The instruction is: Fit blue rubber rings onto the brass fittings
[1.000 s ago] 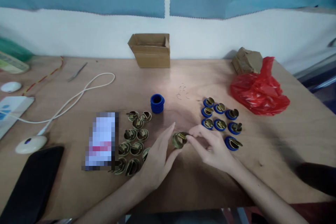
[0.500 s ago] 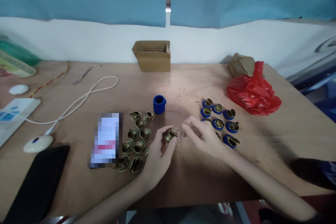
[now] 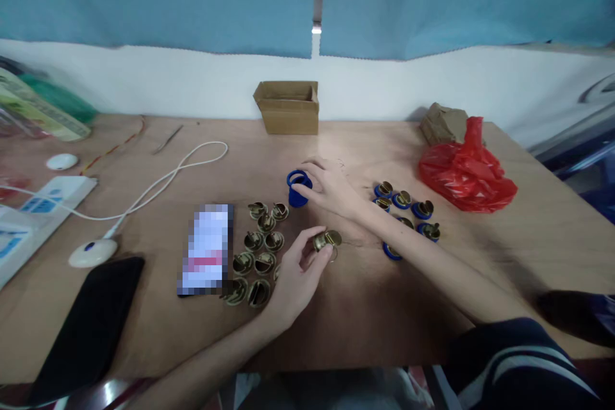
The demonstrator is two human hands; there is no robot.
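My left hand (image 3: 295, 278) is closed on a brass-coloured round metal fitting (image 3: 331, 238) with a hinged flap, held just above the table. A thin wire ring (image 3: 334, 255) shows beside the thumb. Farther forward, my right hand (image 3: 334, 187) pinches a blue ring (image 3: 290, 178) between thumb and fingers, tilted at the top of a stack of blue rings (image 3: 298, 198). Several brass fittings without blue rings (image 3: 254, 241) stand left of my left hand. On the right, several similar fittings with blue rings (image 3: 402, 199) stand partly hidden under my right forearm.
A phone with a lit screen (image 3: 205, 250), a dark phone (image 3: 89, 327), a white cable (image 3: 168, 170) and a power strip (image 3: 72, 189) lie left. At the back stands an open cardboard box (image 3: 291, 118). A red plastic bag (image 3: 466, 176) sits right. Thin wire rings (image 3: 342, 166) lie behind my right hand.
My right hand has moved forward and left from beside the fitting to the blue stack and taken hold of the top ring. My left hand still holds the fitting. The view has shifted slightly.
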